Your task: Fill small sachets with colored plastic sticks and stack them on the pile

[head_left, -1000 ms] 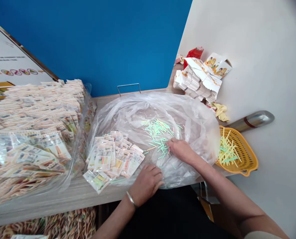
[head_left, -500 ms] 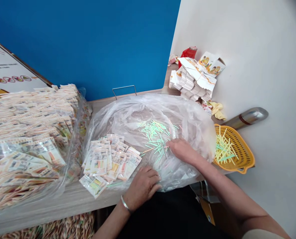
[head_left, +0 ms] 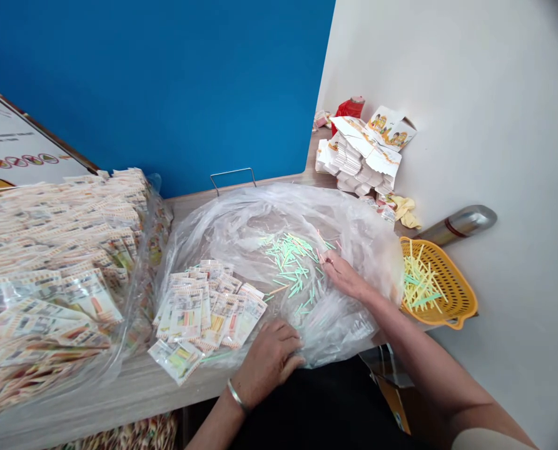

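Observation:
My right hand (head_left: 347, 278) lies on a transparent plastic sheet (head_left: 241, 231), its fingertips bunched among a loose scatter of thin pale green sticks (head_left: 291, 262). I cannot tell whether those fingers pinch a stick. My left hand (head_left: 269, 359), with a metal bangle at the wrist, rests flat on the plastic's near edge. It holds nothing and sits just right of a spread of printed packets in small transparent sleeves (head_left: 204, 309).
A large transparent bag of packets (head_left: 58, 275) fills the left. At right stand a yellow plastic basket of sticks (head_left: 441, 284) and a steel flask (head_left: 457, 225). Flattened printed cartons (head_left: 358, 156) are piled behind, near a red object (head_left: 349, 109) and a yellow cloth (head_left: 403, 210).
My right hand has slid slightly up and left into the sticks. My left hand has barely moved. The whole view has drifted as my head turned.

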`<state>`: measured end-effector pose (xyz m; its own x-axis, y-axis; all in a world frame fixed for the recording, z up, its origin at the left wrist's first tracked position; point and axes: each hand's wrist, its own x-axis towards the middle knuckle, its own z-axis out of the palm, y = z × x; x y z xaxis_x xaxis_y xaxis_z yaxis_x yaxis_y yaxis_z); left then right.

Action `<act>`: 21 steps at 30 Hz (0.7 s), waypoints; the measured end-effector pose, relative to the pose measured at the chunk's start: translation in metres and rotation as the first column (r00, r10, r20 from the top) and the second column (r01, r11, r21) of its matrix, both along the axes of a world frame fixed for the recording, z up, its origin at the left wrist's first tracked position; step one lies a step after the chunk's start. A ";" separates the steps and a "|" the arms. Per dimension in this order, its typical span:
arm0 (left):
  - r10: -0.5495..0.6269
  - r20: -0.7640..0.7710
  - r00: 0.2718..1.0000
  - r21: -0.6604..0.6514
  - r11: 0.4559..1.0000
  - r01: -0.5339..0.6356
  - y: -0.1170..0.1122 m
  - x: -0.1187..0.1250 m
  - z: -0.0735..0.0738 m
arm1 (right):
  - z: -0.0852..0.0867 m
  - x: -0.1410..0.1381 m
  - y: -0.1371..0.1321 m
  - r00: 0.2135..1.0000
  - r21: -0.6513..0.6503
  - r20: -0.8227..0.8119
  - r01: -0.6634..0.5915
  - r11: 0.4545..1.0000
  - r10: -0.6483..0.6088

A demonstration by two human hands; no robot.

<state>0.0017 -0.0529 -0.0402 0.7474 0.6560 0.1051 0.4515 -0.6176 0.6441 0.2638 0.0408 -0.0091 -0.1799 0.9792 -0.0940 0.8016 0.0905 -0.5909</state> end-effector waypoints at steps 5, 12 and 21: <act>-0.014 0.003 1.000 -0.029 0.999 0.014 0.002 0.001 0.001 | 0.001 -0.034 0.015 0.991 0.021 0.135 0.014 1.000 -0.016; -0.018 -0.022 1.000 -0.112 0.994 0.016 0.003 0.001 0.004 | -0.013 -0.063 0.038 0.938 -0.147 0.344 0.007 0.989 0.044; -0.032 0.062 0.998 -0.174 0.984 0.042 0.020 0.001 0.021 | -0.008 -0.021 0.020 0.526 -0.300 -0.753 0.260 0.918 -0.395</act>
